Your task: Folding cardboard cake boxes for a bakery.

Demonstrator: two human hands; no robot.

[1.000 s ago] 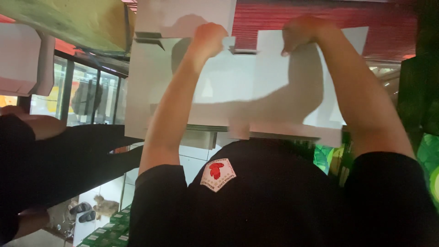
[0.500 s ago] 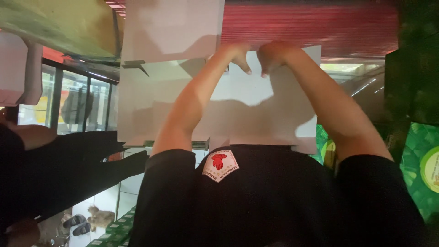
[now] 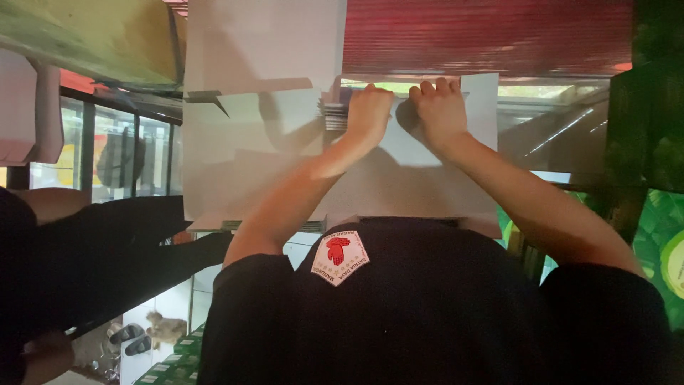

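Both hands are raised to the far edge of a white cardboard sheet [image 3: 420, 171], which is in the middle of the view, just above the person's black shirt [image 3: 427, 314]. The left hand [image 3: 367, 113] has a closed grip on that far edge, next to a small stack of folded grey-white card [image 3: 333, 114]. The right hand [image 3: 442, 110] is just beside it, and its fingers [image 3: 436, 88] are curled over the same edge, so its grip is closed on the sheet too.

On the chest of the shirt sits a white shield-shaped badge [image 3: 340, 257] with a red hand figure in it. At the far left, more white cardboard sheets [image 3: 242, 128] stand behind the held sheet, with cut notches in their edges. At the right border there are green packages [image 3: 659, 242] with a leaf pattern and a pale round label; they are cut off by the frame. At the bottom left, small green boxes [image 3: 178, 353] lie in rows on the floor, near a pair of dark sandals [image 3: 132, 339] and a small furry animal [image 3: 165, 326] that is hard to make out. A red corrugated surface [image 3: 484, 36] fills the top.

At the left edge, another person's dark sleeve [image 3: 92, 249] comes into view; the hand is mostly cut off. The near edge of the held sheet is hidden behind the shirt.
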